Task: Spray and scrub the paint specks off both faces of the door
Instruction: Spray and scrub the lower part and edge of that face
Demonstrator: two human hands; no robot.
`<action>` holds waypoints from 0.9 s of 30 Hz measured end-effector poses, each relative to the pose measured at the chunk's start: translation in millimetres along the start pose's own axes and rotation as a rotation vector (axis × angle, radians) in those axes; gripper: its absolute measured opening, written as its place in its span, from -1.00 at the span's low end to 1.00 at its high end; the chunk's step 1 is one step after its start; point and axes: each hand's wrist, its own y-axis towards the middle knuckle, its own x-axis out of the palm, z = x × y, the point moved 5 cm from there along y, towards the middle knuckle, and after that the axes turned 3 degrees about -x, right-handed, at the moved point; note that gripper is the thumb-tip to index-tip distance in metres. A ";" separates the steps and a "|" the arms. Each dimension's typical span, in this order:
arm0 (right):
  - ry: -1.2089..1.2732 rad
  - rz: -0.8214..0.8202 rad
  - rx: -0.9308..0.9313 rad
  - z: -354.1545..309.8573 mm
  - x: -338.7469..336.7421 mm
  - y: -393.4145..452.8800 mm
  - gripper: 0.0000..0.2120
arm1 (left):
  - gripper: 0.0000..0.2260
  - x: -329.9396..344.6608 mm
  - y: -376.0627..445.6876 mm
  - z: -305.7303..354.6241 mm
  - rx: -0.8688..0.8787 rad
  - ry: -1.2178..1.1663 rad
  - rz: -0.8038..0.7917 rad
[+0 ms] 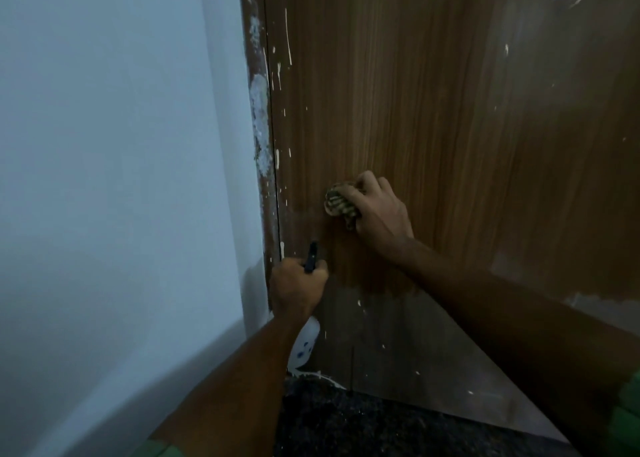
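Head view, the only one supplied. The brown wood-grain laminate door (433, 110) fills the frame ahead of both hands, its face upright and its left edge meeting the paint-smeared brown door frame (258, 117). The right hand (377, 211) is pressed against the door face, its grip closed round a crumpled green-and-cream scrubbing pad (337, 204), which is held flat to the laminate. The left hand (298, 287) is placed below and to the left of that grip, its fingers wrapped round a white plastic spray bottle (306, 346) with a black nozzle (311, 256); the nozzle is aimed up at the door, just left of the pad. A faint haze is noted above the nozzle; whether spray is leaving it cannot be told.

White paint specks (277, 159) are seen mostly above and left of the right grip, along the door edge, with more below the left grip near the dark floor (346, 422).

Risks, as judged:
- The specks nearest the frame gap may be missed, since the pad sits well right of them.
- Hard rubbing on dried drips may dull or scratch the laminate if the surface has not been wetted enough.
- Liquid may run down to the floor, or be thrown onto the pale blue-grey painted wall (121, 145) to the left, if the nozzle drifts off the door.
- The light is poor, so fine specks may be overlooked.
- Only one face is in view; the other cannot be assessed.
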 end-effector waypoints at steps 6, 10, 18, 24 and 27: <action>-0.053 -0.065 -0.048 -18.7 40.0 -20.2 -0.21 | -0.73 -14.2 18.8 2.5 0.060 -0.052 -0.004; -0.197 -0.598 -0.559 -68.7 96.3 -47.6 -0.37 | -0.81 -25.2 26.6 -1.5 0.067 -0.108 0.017; -0.040 0.007 -0.257 -71.1 80.9 20.1 -0.31 | -0.67 -46.6 29.6 -10.1 0.104 -0.108 0.133; -0.281 -0.397 -0.776 -97.1 127.4 9.3 -0.49 | -0.74 -47.4 30.6 -5.5 0.097 -0.086 0.178; -0.228 0.008 -0.508 -88.9 80.7 63.0 -0.48 | -0.65 -46.5 27.4 -7.4 0.089 -0.067 0.181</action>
